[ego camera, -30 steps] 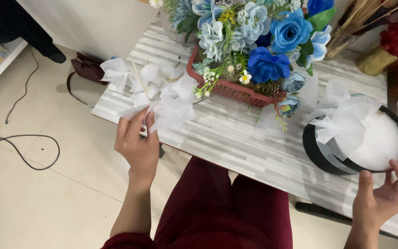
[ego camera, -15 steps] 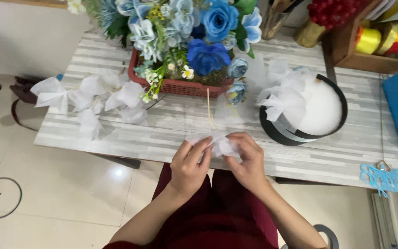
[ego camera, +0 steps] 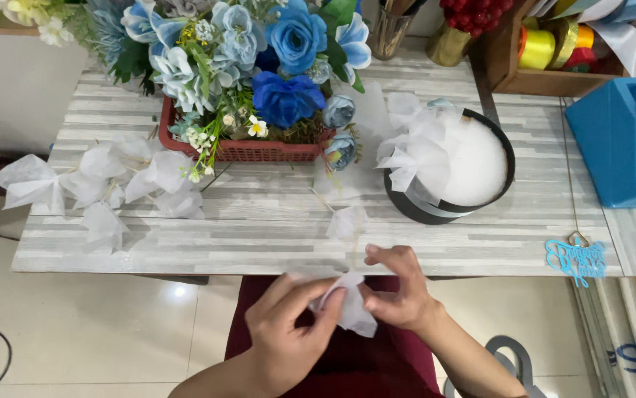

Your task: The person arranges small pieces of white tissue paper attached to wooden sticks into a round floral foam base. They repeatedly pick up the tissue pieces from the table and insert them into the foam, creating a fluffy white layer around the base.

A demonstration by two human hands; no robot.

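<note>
While I keep both hands low over my lap at the desk's (ego camera: 273,247) near edge, my left hand (ego camera: 285,335) and right hand (ego camera: 399,291) pinch the white tissue piece (ego camera: 349,306) between closed fingers, seemingly to bunch it like the tissue puffs (ego camera: 111,180) lying far left.

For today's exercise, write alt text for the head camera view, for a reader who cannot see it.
Two bare hands, left hand and right hand, pinch a small white tissue piece together above a dark red lap. Beyond them, a striped grey table holds a red basket of blue flowers, loose white tissue bows, and a round black box with white filling.
</note>
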